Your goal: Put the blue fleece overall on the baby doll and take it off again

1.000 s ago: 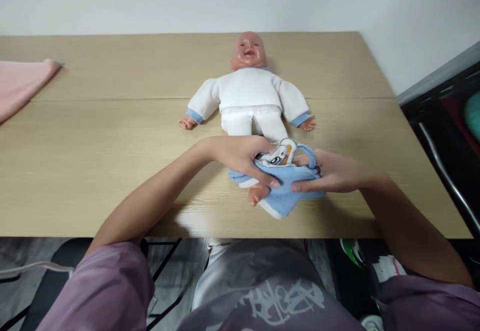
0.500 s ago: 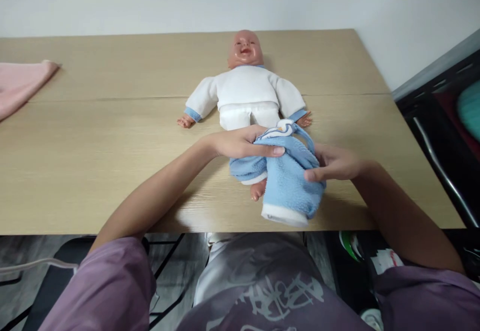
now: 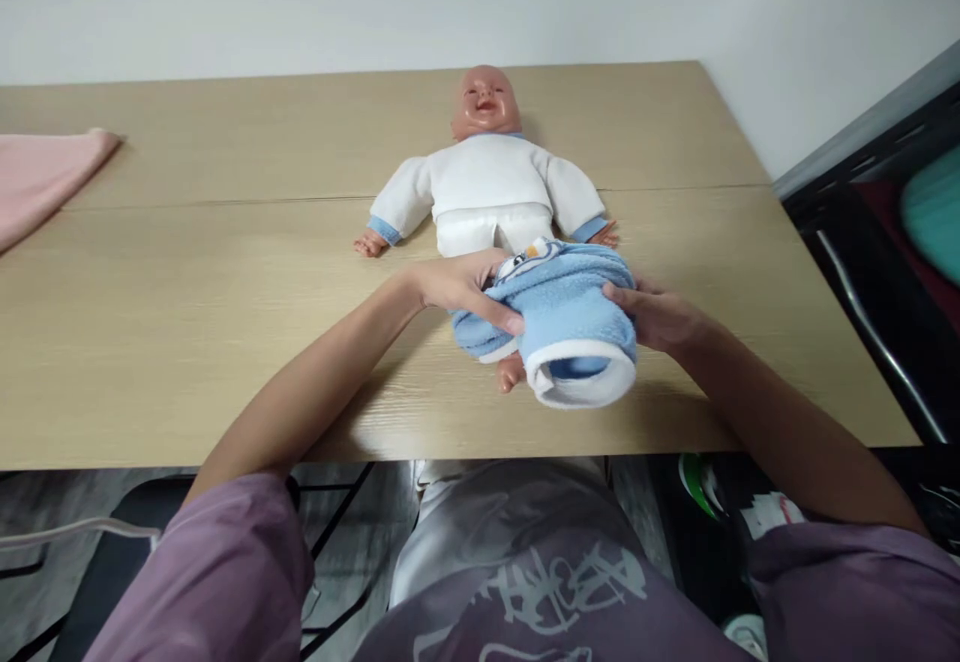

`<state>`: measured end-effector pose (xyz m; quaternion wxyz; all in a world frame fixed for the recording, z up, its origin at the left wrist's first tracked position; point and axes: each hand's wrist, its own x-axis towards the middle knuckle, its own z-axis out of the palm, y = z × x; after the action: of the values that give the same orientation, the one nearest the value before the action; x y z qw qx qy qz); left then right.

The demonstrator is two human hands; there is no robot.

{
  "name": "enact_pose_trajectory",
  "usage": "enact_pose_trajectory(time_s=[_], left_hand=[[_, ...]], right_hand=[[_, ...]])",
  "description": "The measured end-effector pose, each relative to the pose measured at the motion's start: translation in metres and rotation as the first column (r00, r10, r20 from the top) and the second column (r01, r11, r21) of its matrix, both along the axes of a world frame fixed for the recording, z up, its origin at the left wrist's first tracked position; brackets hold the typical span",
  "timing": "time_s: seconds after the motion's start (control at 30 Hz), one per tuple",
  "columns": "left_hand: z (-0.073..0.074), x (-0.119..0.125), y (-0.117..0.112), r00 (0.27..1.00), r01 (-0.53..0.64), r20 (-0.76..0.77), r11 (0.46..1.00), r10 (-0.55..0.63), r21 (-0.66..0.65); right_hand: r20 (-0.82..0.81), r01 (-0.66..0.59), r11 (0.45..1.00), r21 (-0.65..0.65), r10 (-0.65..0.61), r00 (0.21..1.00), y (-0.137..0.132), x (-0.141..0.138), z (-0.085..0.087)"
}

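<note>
A baby doll [image 3: 491, 177] lies face up on the table in a white top with blue cuffs. Blue terry pants [image 3: 574, 292] with white leg hems are gathered around its lower legs. One pant leg has the doll's foot [image 3: 511, 372] sticking out of its hem. The other leg's hem faces me as a round opening with no foot showing in it. My left hand [image 3: 472, 287] grips the pants on their left side, thumb on top. My right hand [image 3: 652, 312] holds the right side of the cloth, its fingers partly hidden behind it.
Pink cloth [image 3: 52, 177] lies at the table's left end. The wooden table [image 3: 225, 342] reaches back to a white wall. A dark rack [image 3: 870, 242] with a teal item stands at the right. Below the front edge are a black chair and a pale cable.
The free pant leg has been bunched up and tilted, so its hem now opens toward me. My right hand has moved slightly up, and my left thumb has slid left and down.
</note>
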<state>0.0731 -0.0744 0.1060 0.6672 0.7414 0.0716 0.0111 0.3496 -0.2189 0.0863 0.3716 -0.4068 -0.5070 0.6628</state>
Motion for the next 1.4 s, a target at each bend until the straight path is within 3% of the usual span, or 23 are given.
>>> enact_pose_trajectory(time_s=[0.17,0.33,0.43,0.57,0.63,0.7,0.77,0.87,1.03,1.2,1.3,1.4], left_hand=[[0.000,0.001,0.001,0.991,-0.121,0.058,0.991,0.117,0.055],[0.005,0.002,-0.005,0.994,-0.104,0.039,0.992,0.101,0.066],[0.004,0.002,-0.008,0.995,-0.095,0.031,0.995,0.095,-0.009],[0.001,0.004,-0.009,1.000,-0.024,0.009,0.993,0.026,-0.119],[0.000,0.005,-0.010,1.000,-0.007,-0.008,0.992,0.006,-0.123],[-0.001,0.005,-0.010,1.000,-0.025,-0.010,0.995,0.024,-0.094],[-0.004,0.004,-0.009,0.998,-0.063,0.007,0.997,0.064,-0.049],[-0.008,0.003,-0.008,0.993,-0.116,0.026,0.993,0.116,0.000],[-0.006,0.007,-0.010,0.992,-0.112,0.058,0.993,0.111,0.026],[0.006,0.013,-0.023,0.994,-0.112,0.014,0.977,0.111,0.184],[0.012,0.014,-0.035,0.994,-0.086,-0.025,0.926,0.102,0.368],[0.018,0.015,-0.046,0.984,-0.035,-0.124,0.821,0.129,0.570]], right_hand=[[-0.029,-0.174,0.984,-0.047,0.173,0.984,0.003,0.010,-0.010],[-0.037,-0.259,0.965,0.035,0.261,0.965,0.003,0.012,-0.011],[-0.080,-0.277,0.958,0.070,0.282,0.956,0.007,0.003,-0.010],[-0.220,-0.411,0.905,0.109,0.425,0.878,0.009,-0.011,-0.011],[-0.241,-0.393,0.908,0.144,0.418,0.876,0.006,-0.015,-0.011],[-0.182,-0.236,0.957,0.167,0.265,0.947,0.004,-0.017,-0.011],[-0.098,0.022,0.984,0.178,-0.004,0.995,0.004,-0.017,-0.011],[-0.010,0.285,0.935,0.209,-0.290,0.957,0.010,-0.015,-0.015],[0.070,0.316,0.868,0.384,-0.368,0.927,0.006,-0.017,-0.011],[0.103,0.515,0.754,0.408,-0.598,0.795,-0.061,-0.058,0.003],[0.092,0.668,0.653,0.356,-0.736,0.670,-0.105,-0.096,-0.009],[0.105,0.747,0.588,0.310,-0.802,0.587,-0.126,-0.120,-0.032]])
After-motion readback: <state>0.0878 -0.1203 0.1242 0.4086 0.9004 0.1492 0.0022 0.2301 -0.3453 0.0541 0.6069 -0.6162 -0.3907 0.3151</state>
